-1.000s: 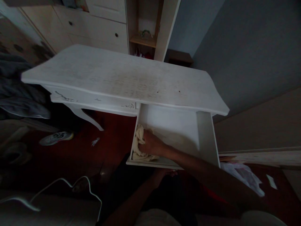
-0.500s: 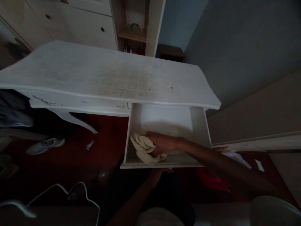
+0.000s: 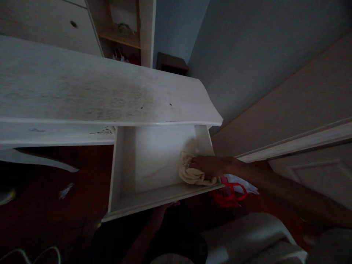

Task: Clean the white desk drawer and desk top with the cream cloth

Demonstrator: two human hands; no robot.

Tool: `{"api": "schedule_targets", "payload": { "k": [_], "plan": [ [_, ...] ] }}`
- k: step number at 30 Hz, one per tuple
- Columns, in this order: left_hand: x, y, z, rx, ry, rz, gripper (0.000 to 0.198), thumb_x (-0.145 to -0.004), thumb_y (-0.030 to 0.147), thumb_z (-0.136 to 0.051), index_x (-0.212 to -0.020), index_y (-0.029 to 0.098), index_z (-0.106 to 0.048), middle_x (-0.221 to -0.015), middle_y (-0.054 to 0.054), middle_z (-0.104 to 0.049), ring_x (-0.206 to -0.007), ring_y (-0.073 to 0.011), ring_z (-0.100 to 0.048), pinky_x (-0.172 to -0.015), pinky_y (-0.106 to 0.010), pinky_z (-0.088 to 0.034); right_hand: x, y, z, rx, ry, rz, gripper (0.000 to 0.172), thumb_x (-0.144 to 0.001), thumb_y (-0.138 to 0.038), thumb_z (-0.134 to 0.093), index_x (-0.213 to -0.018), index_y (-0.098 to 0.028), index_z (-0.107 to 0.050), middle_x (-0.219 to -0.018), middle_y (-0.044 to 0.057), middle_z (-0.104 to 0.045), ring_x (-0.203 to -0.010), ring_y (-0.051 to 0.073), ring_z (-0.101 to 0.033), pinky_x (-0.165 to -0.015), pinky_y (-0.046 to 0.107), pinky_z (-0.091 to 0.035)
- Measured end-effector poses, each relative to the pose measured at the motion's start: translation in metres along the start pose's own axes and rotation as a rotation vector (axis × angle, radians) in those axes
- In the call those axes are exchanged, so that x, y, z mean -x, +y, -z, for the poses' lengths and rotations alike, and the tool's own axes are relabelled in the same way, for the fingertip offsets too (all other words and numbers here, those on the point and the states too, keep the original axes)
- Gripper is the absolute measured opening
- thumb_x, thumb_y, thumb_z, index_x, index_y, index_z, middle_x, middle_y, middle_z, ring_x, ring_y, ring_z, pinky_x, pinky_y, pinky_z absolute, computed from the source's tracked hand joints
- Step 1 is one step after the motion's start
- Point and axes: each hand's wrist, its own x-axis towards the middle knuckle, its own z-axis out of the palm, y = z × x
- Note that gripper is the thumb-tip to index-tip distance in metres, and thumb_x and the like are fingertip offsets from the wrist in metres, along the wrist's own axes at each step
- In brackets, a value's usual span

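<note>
The right hand (image 3: 207, 166) grips a crumpled cream cloth (image 3: 189, 175) inside the white rectangular drawer (image 3: 155, 159), right end, folds partly obscuring the grip; the left hand (image 3: 164, 209), half-hidden below, cannot be read as open or closed.

Cloth (image 3: 189, 175) in drawer (image 3: 154, 157), right end.
Right hand (image 3: 206, 165) on cloth; left hand (image 3: 163, 209) below drawer's front edge; cabinet (image 3: 46, 25) behind surface (image 3: 110, 88).
</note>
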Motion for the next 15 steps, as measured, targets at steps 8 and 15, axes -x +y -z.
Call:
{"api": "schedule_targets", "payload": {
  "k": [8, 15],
  "plan": [
    [-0.001, -0.002, 0.006, -0.017, 0.000, 0.004, 0.037, -0.069, 0.054, -0.072, -0.068, 0.017, -0.073, -0.075, -0.008, -0.072, -0.080, -0.0266, -0.064, -0.089, -0.043, -0.048, 0.008, -0.012, -0.029, 0.448, 0.112, -0.059, 0.027, -0.093, -0.018, -0.056, -0.117, -0.025, -0.065, -0.132, 0.015, -0.058, -0.125, 0.035, -0.051, -0.087, 0.050, -0.050],
    [-0.002, 0.003, 0.004, -0.111, -0.014, -0.061, 0.041, -0.074, 0.057, -0.067, -0.062, 0.018, -0.070, -0.074, -0.008, -0.072, -0.080, -0.0266, -0.064, -0.088, -0.042, -0.047, -0.026, 0.009, -0.007, 0.335, 0.436, -0.180, 0.025, -0.089, -0.007, -0.050, -0.086, -0.023, -0.070, -0.126, 0.011, -0.061, -0.141, 0.036, -0.031, -0.102, 0.060, -0.035]
  ]
}}
